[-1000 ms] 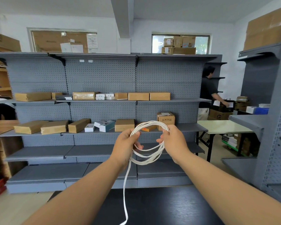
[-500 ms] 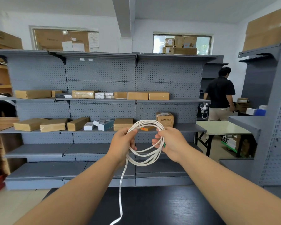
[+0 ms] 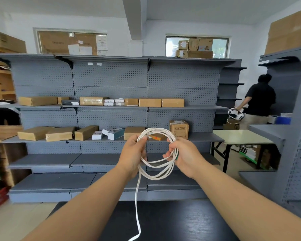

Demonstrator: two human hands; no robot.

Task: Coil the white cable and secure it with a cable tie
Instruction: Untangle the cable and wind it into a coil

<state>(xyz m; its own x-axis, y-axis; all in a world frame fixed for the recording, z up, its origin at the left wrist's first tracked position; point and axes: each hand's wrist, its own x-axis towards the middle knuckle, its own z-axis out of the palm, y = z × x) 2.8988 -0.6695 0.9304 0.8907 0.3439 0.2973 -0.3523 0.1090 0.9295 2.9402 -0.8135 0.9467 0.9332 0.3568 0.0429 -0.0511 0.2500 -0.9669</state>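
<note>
The left hand (image 3: pixel 131 154) has its fingers and thumb curled round the left side of the white cable (image 3: pixel 158 130), and the right hand (image 3: pixel 185 154) grips the right side of the same coil, so both hands are closed on it and hold it upright in the air between them. There is one cable, wound into one roughly round coil. Its turns are bunched too closely to count exactly, though several strands show along the top arc and along the bottom sag. One loose tail (image 3: pixel 137 202) drops from below the left hand to the black worktop (image 3: pixel 181 223) and runs out at the lower edge of view. A small green piece (image 3: pixel 177 156) shows against the right hand beside the coil; I cannot tell what it is. Both forearms reach forward over the worktop. Behind the coil stands a grey pegboard shelving unit (image 3: pixel 111 75) with two rows of brown cardboard boxes and a few small white ones. One upright carton (image 3: pixel 179 129) sits just right of the coil's top. Farther right is one pale folding table (image 3: pixel 241 137), and beyond it one person in a dark top (image 3: pixel 261 100) faces away, holding a white object (image 3: pixel 235 115).
</note>
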